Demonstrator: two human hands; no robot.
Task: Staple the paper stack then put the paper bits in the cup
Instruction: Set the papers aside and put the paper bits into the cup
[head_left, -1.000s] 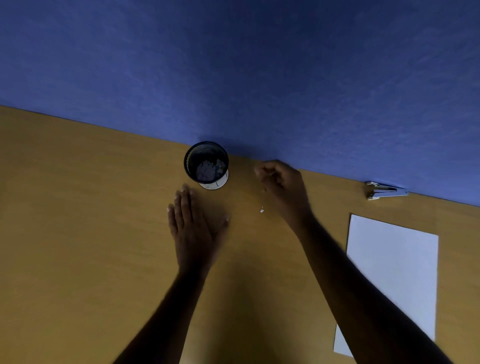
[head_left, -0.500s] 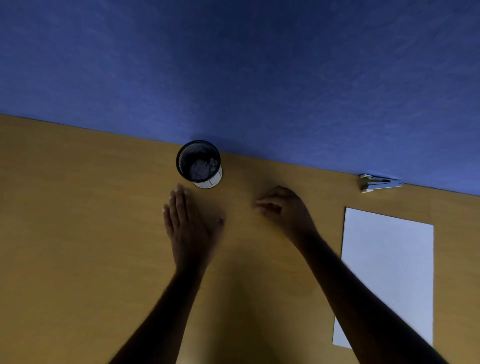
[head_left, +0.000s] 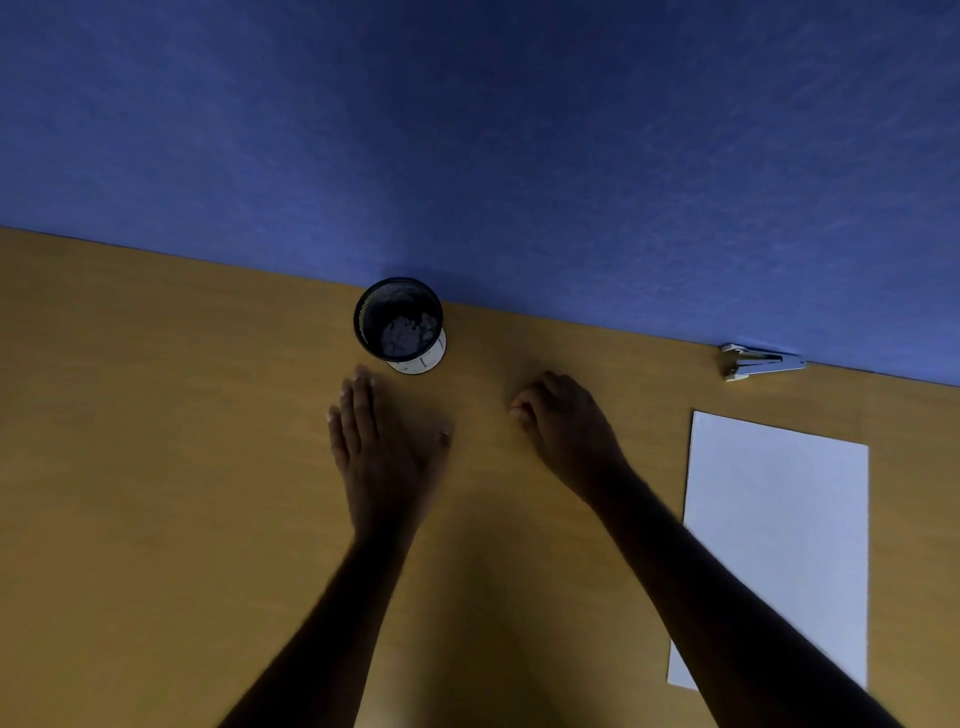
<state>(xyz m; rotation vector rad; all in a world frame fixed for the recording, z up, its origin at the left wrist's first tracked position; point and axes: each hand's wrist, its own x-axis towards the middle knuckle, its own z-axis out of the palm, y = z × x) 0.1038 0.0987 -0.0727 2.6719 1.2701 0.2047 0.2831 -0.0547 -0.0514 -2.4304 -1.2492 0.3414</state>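
Observation:
A black mesh cup (head_left: 370, 317) stands at the back of the wooden desk with pale paper bits (head_left: 402, 336) in its bottom. My left hand (head_left: 387, 452) lies flat on the desk just in front of the cup, holding nothing. My right hand (head_left: 563, 423) rests to the right of the cup, fingers curled and pinched together on the desk surface, with a pale speck at the fingertips. The white paper stack (head_left: 779, 545) lies flat at the right, partly covered by my right forearm. A grey stapler (head_left: 761, 360) lies behind it against the wall.
A blue wall (head_left: 467, 156) rises directly behind the desk (head_left: 156, 467) and the cup stands close to it. Bare wood stretches across the left half of the desk.
My right hand came down from beside the cup onto the spot where a small white paper bit lay; that bit no longer shows on the wood. My left hand has stayed flat.

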